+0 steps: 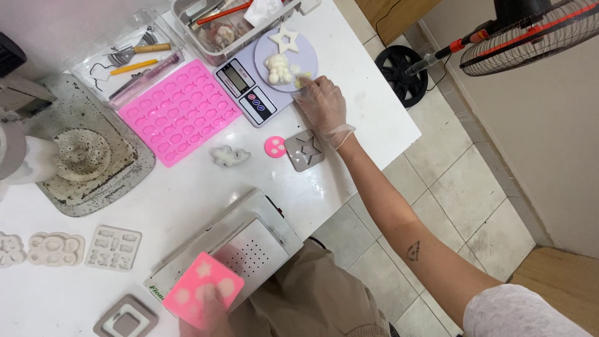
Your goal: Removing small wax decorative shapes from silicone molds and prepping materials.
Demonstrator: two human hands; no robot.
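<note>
My right hand point(323, 101), in a thin clear glove, reaches across the white table to the kitchen scale point(249, 90). Its fingertips pinch a small pale yellowish piece point(304, 80) at the edge of the round lilac plate point(307, 51) on the scale. On that plate lie a white star cast point(285, 39) and a white bear-shaped cast point(278, 68). My left hand point(209, 319) is at the bottom edge, mostly hidden behind the small pink silicone mould point(203, 289) it holds over a white perforated machine point(240, 249).
A large pink multi-cavity mould point(179, 111) lies left of the scale. A grey star mould point(305, 150), a pink round mould point(274, 146) and a white cast point(229, 155) sit mid-table. Clear tool trays point(134, 53) stand behind; grey moulds point(75, 248) lie left. A fan point(530, 31) stands right.
</note>
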